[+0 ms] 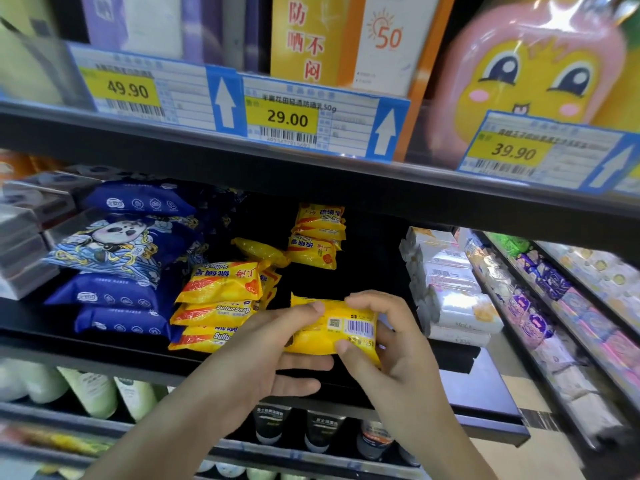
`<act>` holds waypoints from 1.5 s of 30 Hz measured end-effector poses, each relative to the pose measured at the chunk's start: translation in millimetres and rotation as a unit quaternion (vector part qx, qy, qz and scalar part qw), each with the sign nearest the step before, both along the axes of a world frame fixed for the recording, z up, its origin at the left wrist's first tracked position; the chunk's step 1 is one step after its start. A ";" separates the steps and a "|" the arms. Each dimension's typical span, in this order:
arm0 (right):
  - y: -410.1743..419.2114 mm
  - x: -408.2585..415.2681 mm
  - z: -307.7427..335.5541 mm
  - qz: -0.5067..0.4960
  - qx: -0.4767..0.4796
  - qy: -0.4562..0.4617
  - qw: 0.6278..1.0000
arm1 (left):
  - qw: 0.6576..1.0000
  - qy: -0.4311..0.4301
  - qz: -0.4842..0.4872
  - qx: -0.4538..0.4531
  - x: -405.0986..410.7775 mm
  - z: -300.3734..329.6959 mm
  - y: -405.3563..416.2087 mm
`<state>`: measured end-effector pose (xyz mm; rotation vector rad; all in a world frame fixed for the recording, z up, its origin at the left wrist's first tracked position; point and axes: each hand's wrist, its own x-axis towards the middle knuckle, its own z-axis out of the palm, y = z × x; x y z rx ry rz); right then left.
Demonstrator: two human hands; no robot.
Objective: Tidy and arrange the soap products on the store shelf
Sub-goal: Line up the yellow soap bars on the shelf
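Yellow plastic crinkles between both hands: the left hand (277, 344) and right hand (384, 337) each grip one sulfur soap packet (332, 327), barcode side up, at the near edge of the black shelf (485, 393). Just left sits a stack of matching soap packets (218, 299), with more (317, 233) farther back. Blue pouches (121, 258) lie far left, white soap bars (446, 292) on the right.

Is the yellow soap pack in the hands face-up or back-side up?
Back-side up: the sulfur soap pack shows its barcode and QR code, held between left hand and right hand.
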<state>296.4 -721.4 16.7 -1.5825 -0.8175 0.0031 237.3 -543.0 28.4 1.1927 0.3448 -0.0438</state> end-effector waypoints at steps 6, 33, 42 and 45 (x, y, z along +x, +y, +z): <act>-0.2 -3.5 -6.9 0.019 -0.014 -0.004 1.000 | 0.997 -0.050 -0.023 0.061 -6.6 -1.4 0.7; -1.3 -5.3 27.7 -0.021 0.026 0.350 0.936 | 0.944 -0.217 0.009 0.247 -13.0 -20.1 -0.8; -2.8 1.0 17.6 -0.044 0.044 0.334 0.941 | 0.946 -0.217 -0.012 0.240 -13.9 -28.0 -0.7; -4.0 1.5 17.0 -0.047 0.063 0.317 0.945 | 0.956 -0.182 0.024 0.228 -10.7 -30.9 -0.1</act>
